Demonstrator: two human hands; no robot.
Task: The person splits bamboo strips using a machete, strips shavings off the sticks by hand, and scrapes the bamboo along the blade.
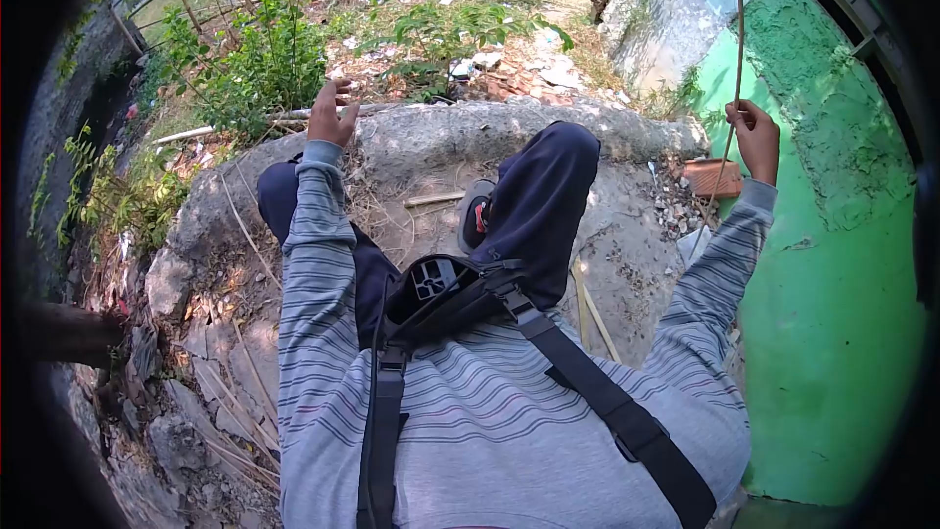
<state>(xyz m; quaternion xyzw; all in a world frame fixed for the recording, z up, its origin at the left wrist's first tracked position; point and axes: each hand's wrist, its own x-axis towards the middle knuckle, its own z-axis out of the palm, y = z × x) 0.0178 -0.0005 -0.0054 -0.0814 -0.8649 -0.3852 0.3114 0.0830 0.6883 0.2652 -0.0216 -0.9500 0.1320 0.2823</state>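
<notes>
My right hand [756,145] is closed around a long, thin brown stick [739,29], which stands nearly upright. Its top reaches the upper edge of the head view, and its lower part slants down toward the rubble by the green wall. My left hand [331,116] is raised beyond my left knee, thumb and fingers apart, with nothing visible in it. Behind that hand grows a leafy green bush [264,69]. Near my shoe [477,217], a short piece of stick [434,200] lies on the ground.
A low, rough stone ledge [431,142] curves in front of my knees. To the right stand a green wall [822,333] and a reddish brick [712,177]. Long pale strips [230,402] lie on broken ground at left. Litter and plants lie beyond the ledge.
</notes>
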